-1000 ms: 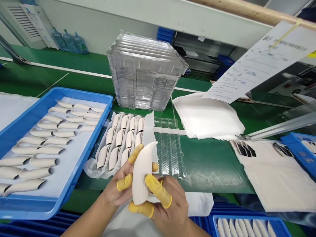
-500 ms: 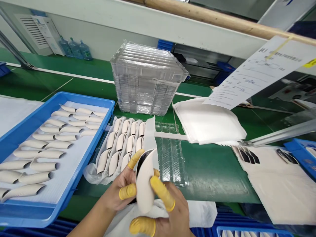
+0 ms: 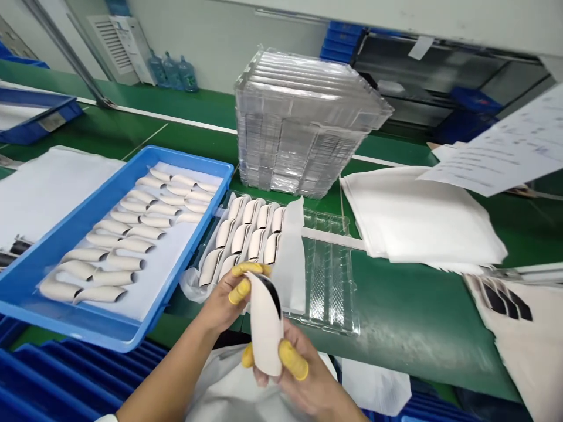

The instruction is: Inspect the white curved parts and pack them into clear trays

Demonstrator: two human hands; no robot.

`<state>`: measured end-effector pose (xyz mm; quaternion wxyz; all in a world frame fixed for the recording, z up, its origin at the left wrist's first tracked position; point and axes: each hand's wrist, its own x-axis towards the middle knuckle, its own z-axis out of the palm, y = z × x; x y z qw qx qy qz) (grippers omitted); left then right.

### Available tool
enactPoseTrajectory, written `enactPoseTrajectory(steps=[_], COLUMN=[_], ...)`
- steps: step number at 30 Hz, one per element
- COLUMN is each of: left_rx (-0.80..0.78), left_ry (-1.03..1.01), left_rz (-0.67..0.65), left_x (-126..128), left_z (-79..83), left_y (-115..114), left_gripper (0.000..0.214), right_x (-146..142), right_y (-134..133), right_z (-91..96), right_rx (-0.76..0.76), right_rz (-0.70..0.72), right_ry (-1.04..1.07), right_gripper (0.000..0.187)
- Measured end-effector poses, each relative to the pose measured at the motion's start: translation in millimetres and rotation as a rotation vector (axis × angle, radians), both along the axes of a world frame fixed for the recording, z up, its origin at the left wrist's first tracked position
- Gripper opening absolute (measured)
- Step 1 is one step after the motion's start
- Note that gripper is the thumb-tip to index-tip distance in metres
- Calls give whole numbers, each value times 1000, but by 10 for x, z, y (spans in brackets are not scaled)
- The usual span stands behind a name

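Observation:
A cream curved shell-like piece (image 3: 264,328) with a dark inner face stands upright between my hands. My left hand (image 3: 231,296), with yellow finger cots, pinches its upper end. My right hand (image 3: 299,369), also in yellow finger cots, grips its lower end from the right and below. Just beyond them, similar cream pieces stand in rows in a clear plastic tray (image 3: 332,281), with white liner sheet (image 3: 292,252) folded between the rows. To the left, a blue tray (image 3: 99,331) holds many more such pieces lying on white paper.
Behind the clear tray rises a tall stack of clear plastic trays (image 3: 299,129). White sheets (image 3: 422,217) are piled to the right, below a hanging printed paper (image 3: 514,146). Dark pieces (image 3: 505,299) lie on a cream sheet at far right. Blue ridged trays (image 3: 65,381) sit at lower left.
The cream piece has been turned, so its dark inner face now shows on the right. My right hand has shifted its hold to the lower end. The camera view has swung left.

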<state>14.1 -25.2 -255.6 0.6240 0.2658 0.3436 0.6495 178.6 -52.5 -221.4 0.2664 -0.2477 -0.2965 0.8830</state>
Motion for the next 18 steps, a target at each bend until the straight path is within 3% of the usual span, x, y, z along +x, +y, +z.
enactPoseTrajectory(steps=[4,6,8,9,11,13,15,18], left_rx=[-186,-288,-320,-306,-254,-222,-220,-210], left_ry=[-191,-176,-61,47,295,499,631,889], left_rz=[-38,-21,60,108,175,164,68,-160], left_x=[46,58,40,18,-45,-119,-179,-199], left_z=[-141,-165,-174,-178,-198,-238,-289,-361], left_y=[5,10,62,112,258,443,625,825], left_gripper=[46,50,53,53,54,54,48,33], right_x=[-161,-184,-169,-150,-93,-21,56,162], right_y=[-79,-61,3,50,162,266,325,303], right_z=[-70,-123,-184,-217,-295,-381,-462,-528], right_rx=[-217,-193,7,194,625,931,1039,1112], right_rz=[-32,-51,-19,5,23,-3,7,155], right_ry=[150,124,2,-149,-592,-1007,-1216,-1310], right_gripper=[58,56,58,60,61,53,37,13])
